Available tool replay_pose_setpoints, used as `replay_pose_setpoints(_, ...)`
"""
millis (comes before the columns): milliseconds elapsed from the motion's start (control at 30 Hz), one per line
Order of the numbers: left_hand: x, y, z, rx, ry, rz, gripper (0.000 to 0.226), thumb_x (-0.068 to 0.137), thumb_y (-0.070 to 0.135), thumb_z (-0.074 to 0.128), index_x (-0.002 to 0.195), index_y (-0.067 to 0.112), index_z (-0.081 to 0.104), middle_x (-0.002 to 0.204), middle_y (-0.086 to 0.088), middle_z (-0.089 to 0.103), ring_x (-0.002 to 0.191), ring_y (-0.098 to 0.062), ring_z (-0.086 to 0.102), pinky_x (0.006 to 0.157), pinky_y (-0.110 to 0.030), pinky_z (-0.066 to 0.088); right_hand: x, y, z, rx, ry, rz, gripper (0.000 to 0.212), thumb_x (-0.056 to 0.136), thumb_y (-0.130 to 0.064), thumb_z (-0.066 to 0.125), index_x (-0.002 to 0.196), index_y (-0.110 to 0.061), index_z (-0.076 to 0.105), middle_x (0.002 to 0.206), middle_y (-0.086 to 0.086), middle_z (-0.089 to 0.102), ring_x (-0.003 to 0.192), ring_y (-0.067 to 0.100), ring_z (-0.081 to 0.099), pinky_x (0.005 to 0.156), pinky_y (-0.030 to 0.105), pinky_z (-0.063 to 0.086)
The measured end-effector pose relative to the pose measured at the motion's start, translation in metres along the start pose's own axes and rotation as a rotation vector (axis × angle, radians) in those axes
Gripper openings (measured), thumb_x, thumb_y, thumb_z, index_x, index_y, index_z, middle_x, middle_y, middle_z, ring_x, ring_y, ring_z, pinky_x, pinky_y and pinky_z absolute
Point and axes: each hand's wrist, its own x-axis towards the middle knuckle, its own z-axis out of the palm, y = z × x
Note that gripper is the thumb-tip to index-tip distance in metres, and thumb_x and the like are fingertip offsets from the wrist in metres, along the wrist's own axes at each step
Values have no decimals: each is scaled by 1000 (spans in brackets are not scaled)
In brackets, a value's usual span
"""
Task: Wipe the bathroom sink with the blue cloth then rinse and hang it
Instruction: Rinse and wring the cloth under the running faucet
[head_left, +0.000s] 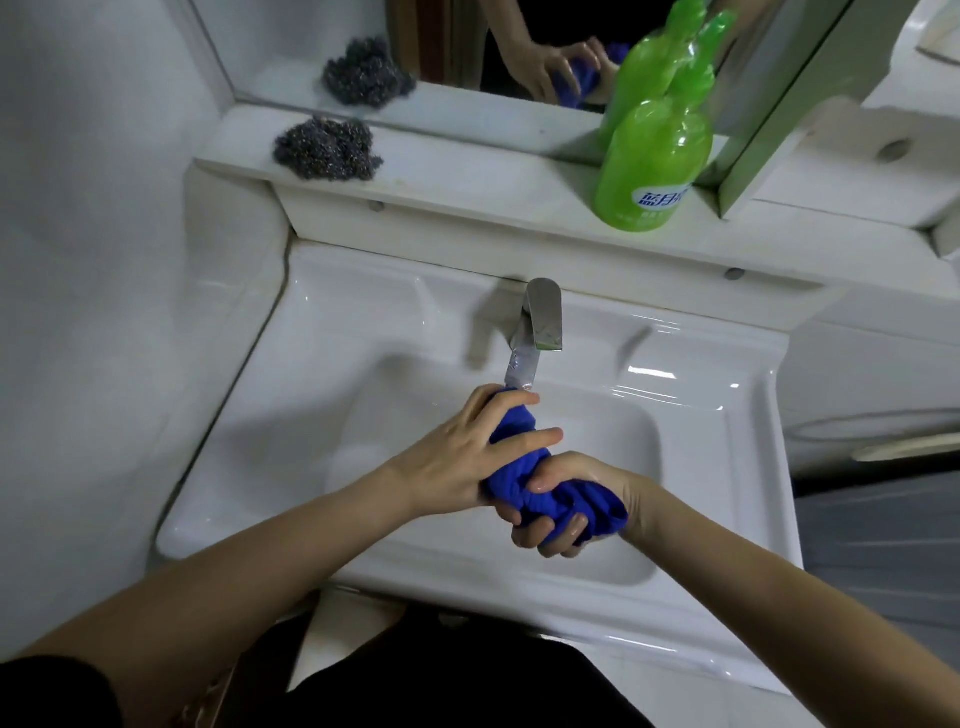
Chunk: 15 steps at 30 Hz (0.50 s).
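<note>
Over the white sink (727, 467), right under the tap (543, 317), two hands hold the blue cloth (524, 467). It is bunched up into a fat roll. The left hand (457, 462) wraps the top end, close to the tap, with two fingers (524, 440) laid loosely across it. The right hand (566, 499) has its grip pressed tight around the lower end, and a bit of cloth pokes out past it. Water seems to run from the tap onto the top of the cloth.

The cloth is soft and floppy. It looks wet, so it is likely heavier than when dry, and drippy. I think this is the rinse step. Holding both ends, like now, is good for a twist to push water out.

A green bottle (649, 171) and a dark scrubber (324, 150) sit on the shelf (467, 176) behind, well apart from the hands.
</note>
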Motion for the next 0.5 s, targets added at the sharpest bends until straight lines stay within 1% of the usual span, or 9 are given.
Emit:
replay_pose_setpoints(67,3,4,2,-55,65,48,50,88,37,62,134,20,50,135,-12,46,108,-28,47,96,-33,46,4,2,2,-25,-67,-4,28,80,-38,62,93,-14,54,71,-5,51,45,1,45,42,17,26)
replay_pose_setpoints(133,4,6,6,-15,80,53,47,87,27,65,132,20,53,118,-5,60,90,-24,53,81,-29,49,5,5,3,-30,-66,15,27,79,-38,64,90,-15,55,71,-5,51,45,1,44,42,18,25)
replay_pose_setpoints(200,4,3,9,39,51,-1,48,81,22,69,127,25,55,99,5,65,77,-20,55,63,-28,49,6,8,3,-9,5,52,26,76,-38,66,88,-18,56,71,-7,51,45,1,43,43,18,23)
replay_pose_setpoints(267,5,0,8,100,-36,-69,45,69,25,75,111,30,62,84,11,62,70,-17,54,52,-22,40,6,9,6,19,149,74,26,74,-36,68,90,-19,57,73,-8,51,46,1,42,46,17,23)
replay_pose_setpoints(333,9,-6,4,202,-106,-68,30,60,26,77,86,29,64,74,11,57,70,-15,50,54,-22,35,6,7,10,35,307,69,23,75,-33,66,92,-20,58,76,-8,52,48,2,39,49,16,25)
replay_pose_setpoints(367,10,-9,2,224,-116,-53,25,59,26,76,79,27,63,75,11,57,77,-16,49,61,-26,39,6,5,13,35,363,54,22,75,-33,65,92,-20,59,78,-7,53,48,3,38,50,16,27)
replay_pose_setpoints(433,13,-16,-4,186,-129,-36,21,61,22,72,81,20,65,93,6,64,100,-21,48,88,-36,41,6,0,19,32,406,13,20,76,-29,64,92,-20,58,80,-6,52,49,3,37,49,15,28)
replay_pose_setpoints(467,15,-19,-8,145,-160,-36,23,63,18,71,85,16,66,103,1,65,108,-25,49,95,-39,40,7,-2,21,8,419,-3,18,76,-26,65,90,-19,56,78,-6,52,50,4,38,49,15,27)
replay_pose_setpoints(500,16,-20,-12,100,-221,-50,25,64,13,72,88,11,65,106,-5,66,107,-29,53,92,-40,44,7,-5,25,-41,449,-11,18,74,-24,66,87,-19,55,76,-6,52,50,5,39,48,16,28)
